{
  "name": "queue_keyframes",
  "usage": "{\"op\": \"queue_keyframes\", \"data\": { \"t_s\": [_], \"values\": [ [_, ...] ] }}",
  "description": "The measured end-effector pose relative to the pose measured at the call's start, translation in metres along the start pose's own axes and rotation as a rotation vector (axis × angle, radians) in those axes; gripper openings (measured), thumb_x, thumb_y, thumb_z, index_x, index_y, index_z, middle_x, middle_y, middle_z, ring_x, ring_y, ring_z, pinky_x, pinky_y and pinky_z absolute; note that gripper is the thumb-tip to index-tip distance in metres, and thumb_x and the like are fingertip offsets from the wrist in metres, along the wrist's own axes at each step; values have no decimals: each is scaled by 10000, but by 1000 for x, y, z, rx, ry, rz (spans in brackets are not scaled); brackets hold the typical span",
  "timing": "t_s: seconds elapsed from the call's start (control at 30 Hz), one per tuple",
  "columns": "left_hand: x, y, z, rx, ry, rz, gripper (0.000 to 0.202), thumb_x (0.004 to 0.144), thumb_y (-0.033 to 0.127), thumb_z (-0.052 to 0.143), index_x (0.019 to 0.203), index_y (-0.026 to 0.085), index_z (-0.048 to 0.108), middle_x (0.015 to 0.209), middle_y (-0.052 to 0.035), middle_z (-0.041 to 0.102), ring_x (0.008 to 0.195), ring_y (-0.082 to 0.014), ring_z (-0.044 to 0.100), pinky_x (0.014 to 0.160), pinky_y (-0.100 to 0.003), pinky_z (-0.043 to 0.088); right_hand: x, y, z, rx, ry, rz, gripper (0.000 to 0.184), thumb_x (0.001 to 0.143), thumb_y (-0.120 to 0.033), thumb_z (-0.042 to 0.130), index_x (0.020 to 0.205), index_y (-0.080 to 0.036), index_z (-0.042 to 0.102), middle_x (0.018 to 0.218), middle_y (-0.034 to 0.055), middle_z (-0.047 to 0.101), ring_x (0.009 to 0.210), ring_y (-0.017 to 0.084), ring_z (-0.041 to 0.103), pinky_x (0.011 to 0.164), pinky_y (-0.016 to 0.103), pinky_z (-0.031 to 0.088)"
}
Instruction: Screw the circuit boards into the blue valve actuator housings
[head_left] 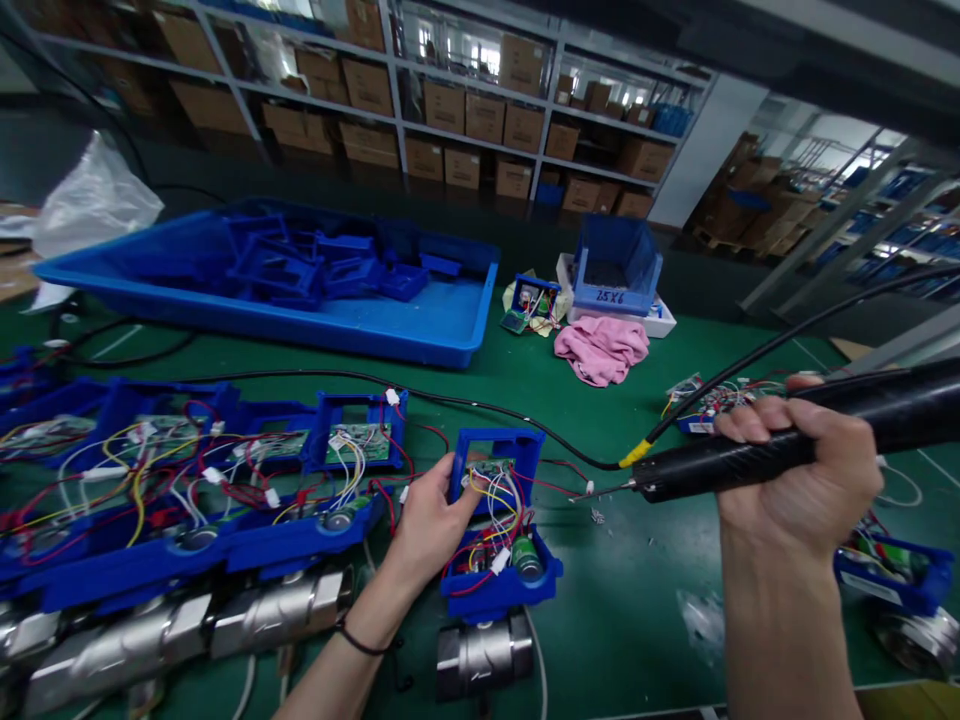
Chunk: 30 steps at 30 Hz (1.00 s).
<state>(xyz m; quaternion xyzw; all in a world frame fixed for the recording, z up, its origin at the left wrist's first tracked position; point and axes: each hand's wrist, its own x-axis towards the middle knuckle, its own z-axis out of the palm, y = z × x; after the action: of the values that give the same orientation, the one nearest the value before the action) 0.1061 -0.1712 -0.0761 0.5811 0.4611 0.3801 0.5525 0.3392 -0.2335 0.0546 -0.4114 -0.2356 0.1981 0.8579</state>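
My right hand (802,455) is wrapped round a black electric screwdriver (686,468), held level with its thin bit pointing left. The tip is just above the bench, close to a small pile of screws (598,516). With thumb and fingers, my left hand (433,515) grips the left side of an upright blue plastic frame (529,455) carrying a circuit board (491,466). Red, white and yellow wires run from the board into the open blue housing (499,600) below, which holds a green cylindrical part (527,558). Beneath that housing is a metal valve body (484,655).
Similar blue units (247,540) with loose wires line the left. Behind them stands a blue tray (375,335) of blue frames. A pink cloth (602,350) lies before a blue bin (619,265). A black cable (480,404) crosses the green bench; another unit (900,570) is at right.
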Motion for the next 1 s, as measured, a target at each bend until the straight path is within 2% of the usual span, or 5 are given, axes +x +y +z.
{"op": "queue_keyframes", "data": {
  "t_s": [0.27, 0.37, 0.53, 0.7, 1.0],
  "values": [
    [-7, 2, -7, 469, 21, 237, 242, 854, 304, 518, 1010, 161, 636, 662, -11, 661, 578, -164, 605, 582, -263, 474, 4, -2, 23, 226, 89, 45, 89, 672, -164, 503, 701, -142, 585, 569, -59, 316, 452, 31, 308, 394, 149, 380],
    [-7, -1, -10, 524, 20, 496, 343, 829, 145, 508, 1163, 157, 583, 963, -82, 715, 845, -198, 677, 785, -299, 527, 4, 3, 36, 249, 95, -6, 69, 684, -165, 536, 705, -167, 603, 599, -42, 317, 468, 55, 328, 379, 193, 380],
    [-6, -6, -14, 513, -7, 786, 634, 699, -55, 440, 1295, 158, 467, 1355, -141, 531, 1207, -214, 546, 1002, -362, 478, -3, 17, 60, 231, 51, -2, 82, 651, -157, 568, 717, -190, 603, 585, -36, 345, 476, 72, 331, 395, 217, 371],
    [-10, -3, -15, 499, -16, 792, 715, 606, -84, 393, 1277, 149, 476, 1472, -150, 376, 1265, -229, 490, 993, -352, 495, -15, 29, 72, 230, -1, 40, 101, 686, -129, 514, 769, -152, 567, 545, -52, 390, 462, 49, 355, 437, 158, 361],
    [-8, -5, -14, 491, -12, 805, 718, 608, -87, 386, 1284, 142, 468, 1333, -134, 537, 1234, -195, 513, 1005, -365, 495, -18, 36, 73, 198, -27, 50, 133, 677, -132, 521, 805, -155, 550, 534, -62, 402, 452, 49, 357, 453, 159, 349]
  ]
}}
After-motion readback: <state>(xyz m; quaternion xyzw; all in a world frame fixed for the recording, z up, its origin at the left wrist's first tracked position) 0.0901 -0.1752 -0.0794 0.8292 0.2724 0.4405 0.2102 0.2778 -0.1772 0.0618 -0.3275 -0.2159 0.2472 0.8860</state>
